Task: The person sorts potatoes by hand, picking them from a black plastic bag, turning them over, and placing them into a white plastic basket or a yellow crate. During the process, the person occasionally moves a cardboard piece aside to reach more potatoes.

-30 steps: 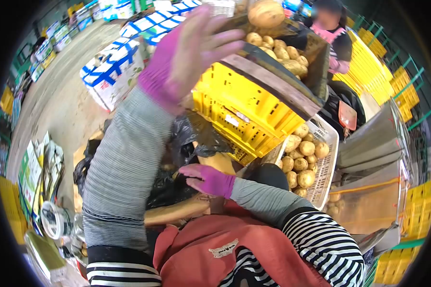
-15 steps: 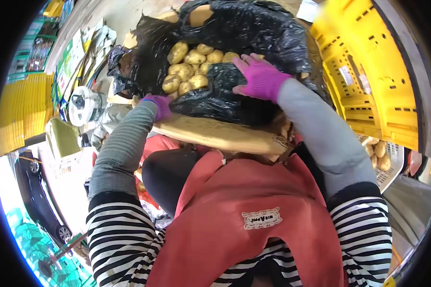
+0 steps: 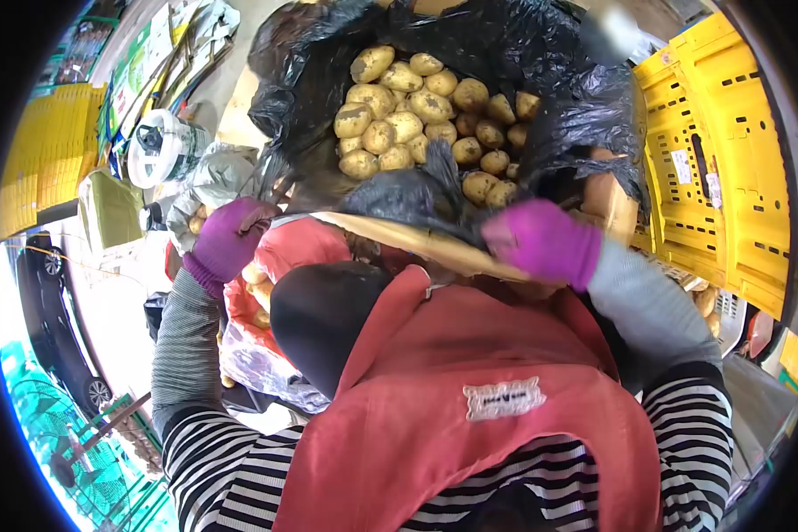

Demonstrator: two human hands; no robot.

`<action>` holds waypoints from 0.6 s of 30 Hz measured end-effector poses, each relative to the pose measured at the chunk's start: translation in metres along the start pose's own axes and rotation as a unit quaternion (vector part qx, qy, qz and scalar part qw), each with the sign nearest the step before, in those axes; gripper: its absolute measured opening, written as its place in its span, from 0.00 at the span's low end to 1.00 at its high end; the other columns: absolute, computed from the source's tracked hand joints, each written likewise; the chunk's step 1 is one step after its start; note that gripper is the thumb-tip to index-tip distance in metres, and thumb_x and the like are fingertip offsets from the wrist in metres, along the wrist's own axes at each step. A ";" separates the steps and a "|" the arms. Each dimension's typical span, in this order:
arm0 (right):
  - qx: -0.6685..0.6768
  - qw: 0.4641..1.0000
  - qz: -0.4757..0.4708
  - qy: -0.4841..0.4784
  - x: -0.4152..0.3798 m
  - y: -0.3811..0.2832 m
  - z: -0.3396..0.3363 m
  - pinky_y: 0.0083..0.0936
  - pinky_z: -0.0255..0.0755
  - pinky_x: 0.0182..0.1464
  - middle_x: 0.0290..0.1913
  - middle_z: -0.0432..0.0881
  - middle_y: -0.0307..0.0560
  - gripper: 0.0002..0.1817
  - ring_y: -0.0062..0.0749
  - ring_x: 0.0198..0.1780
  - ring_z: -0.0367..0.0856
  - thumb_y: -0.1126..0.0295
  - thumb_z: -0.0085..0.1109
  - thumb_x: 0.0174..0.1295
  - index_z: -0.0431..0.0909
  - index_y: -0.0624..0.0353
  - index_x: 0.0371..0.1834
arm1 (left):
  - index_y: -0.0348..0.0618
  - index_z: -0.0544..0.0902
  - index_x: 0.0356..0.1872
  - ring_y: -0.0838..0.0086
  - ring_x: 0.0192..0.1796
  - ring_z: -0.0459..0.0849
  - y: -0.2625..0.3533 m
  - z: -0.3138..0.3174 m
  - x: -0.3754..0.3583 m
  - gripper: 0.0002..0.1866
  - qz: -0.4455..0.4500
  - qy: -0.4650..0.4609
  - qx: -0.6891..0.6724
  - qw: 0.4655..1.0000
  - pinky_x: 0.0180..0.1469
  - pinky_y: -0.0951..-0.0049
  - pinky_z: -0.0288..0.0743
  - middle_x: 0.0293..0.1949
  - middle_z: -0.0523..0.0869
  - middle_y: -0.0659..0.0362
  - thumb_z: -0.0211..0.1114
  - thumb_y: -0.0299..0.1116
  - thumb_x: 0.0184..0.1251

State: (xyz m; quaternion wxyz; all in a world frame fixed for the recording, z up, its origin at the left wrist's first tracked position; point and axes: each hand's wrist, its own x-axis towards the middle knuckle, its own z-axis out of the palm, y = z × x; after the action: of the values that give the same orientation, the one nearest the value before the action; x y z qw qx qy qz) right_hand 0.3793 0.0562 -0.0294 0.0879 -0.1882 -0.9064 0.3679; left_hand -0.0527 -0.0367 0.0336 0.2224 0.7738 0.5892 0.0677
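Back comes the black liner [image 3: 576, 106], baring more potatoes [image 3: 403, 127] than a moment ago, both gloved hands now drawn to the near side!
Left hand [image 3: 229, 239] has swung outward and it's closed, fingers pinching the liner's edge, which stretches taut to its right; right hand [image 3: 538, 241] has dropped to the carton [image 3: 390, 232] rim, fingers curled at the plastic, too blurred for me to tell whether they grip. Between the two hands and just beyond them, look, the potatoes lie heaped in the lined carton, while a yellow crate [image 3: 718, 168] stands right of the right hand and a white bucket [image 3: 170, 146] sits beyond the left.
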 end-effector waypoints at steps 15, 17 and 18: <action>-0.183 0.973 0.125 -0.068 -0.076 -0.035 0.097 0.44 0.75 0.35 0.41 0.83 0.53 0.29 0.49 0.35 0.83 0.65 0.51 0.65 0.64 0.54 0.71 | 0.41 0.84 0.44 0.52 0.46 0.84 -0.058 0.145 0.016 0.11 -0.092 0.151 0.004 0.984 0.50 0.59 0.78 0.43 0.86 0.49 0.61 0.34 0.65; -0.143 0.978 0.124 -0.092 -0.080 -0.023 0.096 0.45 0.76 0.37 0.41 0.84 0.55 0.28 0.50 0.37 0.84 0.63 0.50 0.67 0.65 0.53 0.71 | 0.39 0.84 0.43 0.55 0.45 0.85 -0.062 0.153 0.018 0.11 -0.124 0.162 -0.056 0.977 0.50 0.63 0.78 0.40 0.87 0.49 0.62 0.33 0.65; -0.120 0.980 0.129 -0.096 -0.079 -0.021 0.093 0.44 0.77 0.39 0.40 0.84 0.56 0.27 0.51 0.38 0.84 0.62 0.49 0.68 0.66 0.52 0.70 | 0.39 0.85 0.43 0.57 0.44 0.86 -0.063 0.156 0.017 0.11 -0.145 0.153 -0.097 0.973 0.50 0.65 0.78 0.40 0.87 0.49 0.62 0.33 0.65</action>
State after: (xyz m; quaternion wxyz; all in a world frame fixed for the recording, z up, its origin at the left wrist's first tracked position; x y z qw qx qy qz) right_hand 0.4182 -0.0488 -0.0828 -0.0715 -0.2767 -0.9161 0.2812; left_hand -0.0464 -0.0488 -0.1346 0.2106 0.6353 0.7129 0.2091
